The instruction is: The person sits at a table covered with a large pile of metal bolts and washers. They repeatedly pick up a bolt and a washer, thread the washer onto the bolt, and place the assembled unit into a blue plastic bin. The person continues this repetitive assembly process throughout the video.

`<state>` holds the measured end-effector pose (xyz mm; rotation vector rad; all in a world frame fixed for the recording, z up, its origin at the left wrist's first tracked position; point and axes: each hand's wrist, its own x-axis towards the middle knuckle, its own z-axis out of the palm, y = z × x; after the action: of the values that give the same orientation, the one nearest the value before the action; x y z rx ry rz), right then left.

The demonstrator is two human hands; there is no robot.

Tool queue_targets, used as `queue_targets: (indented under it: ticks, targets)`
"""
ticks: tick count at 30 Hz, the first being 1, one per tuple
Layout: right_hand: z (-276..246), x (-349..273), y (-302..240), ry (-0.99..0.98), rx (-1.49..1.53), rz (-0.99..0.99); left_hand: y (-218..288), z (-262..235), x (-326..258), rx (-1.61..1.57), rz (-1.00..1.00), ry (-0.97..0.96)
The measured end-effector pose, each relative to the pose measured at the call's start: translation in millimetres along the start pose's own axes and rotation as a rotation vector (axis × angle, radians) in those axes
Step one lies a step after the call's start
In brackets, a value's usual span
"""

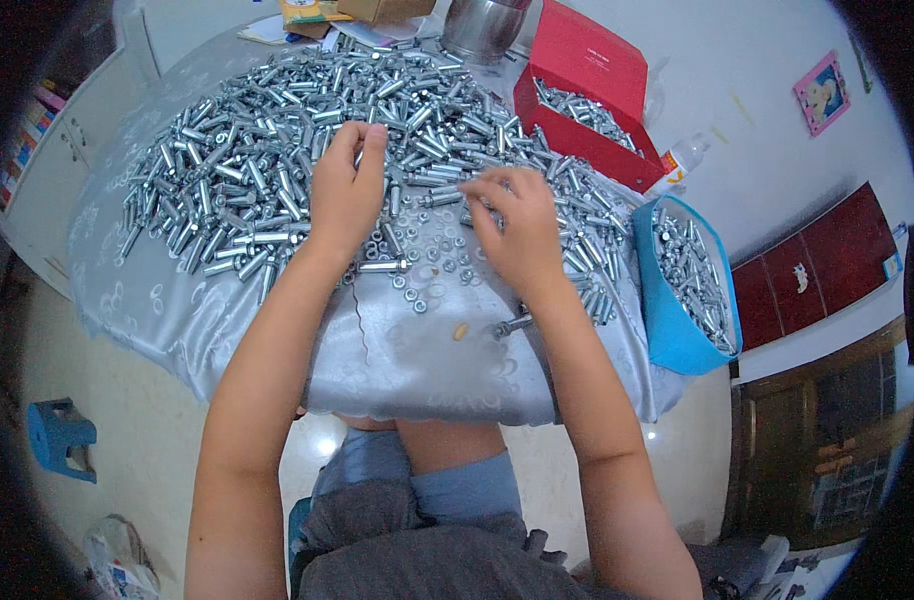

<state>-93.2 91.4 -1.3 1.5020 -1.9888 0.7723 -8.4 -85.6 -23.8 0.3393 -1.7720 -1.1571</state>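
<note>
A large heap of silver sleeve anchor bolts (267,150) covers the far part of the table. My left hand (347,190) is over the heap's near middle, its fingers curled and thumb pointing up; what it may hold is hidden. To its right, my right hand (520,228) reaches over the bolts with bent fingers, thumb and index finger apart. No held part shows in it. Loose hex nuts (443,245) lie scattered on the cloth between my hands. One anchor bolt (382,267) rests crosswise below my left hand, and another bolt (512,326) lies beside my right forearm.
An open red box (632,155) of bolts stands at the far right, near a plastic bottle (689,155). Closer on the right is a blue fabric bin (667,320) with more bolts. A metal pot (482,28) is at the back. Silvery cloth (167,320) hangs over the table edge.
</note>
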Motion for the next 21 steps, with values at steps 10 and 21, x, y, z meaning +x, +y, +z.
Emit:
queue_targets:
  ticks: [10, 21]
  targets:
    - [7, -23, -7, -0.297, 0.009, 0.231, 10, 4, -8, 0.022, -0.014, -0.115]
    - [17, -26, -6, -0.264, 0.075, 0.327, 8, 10, -17, -0.054, -0.116, -0.421]
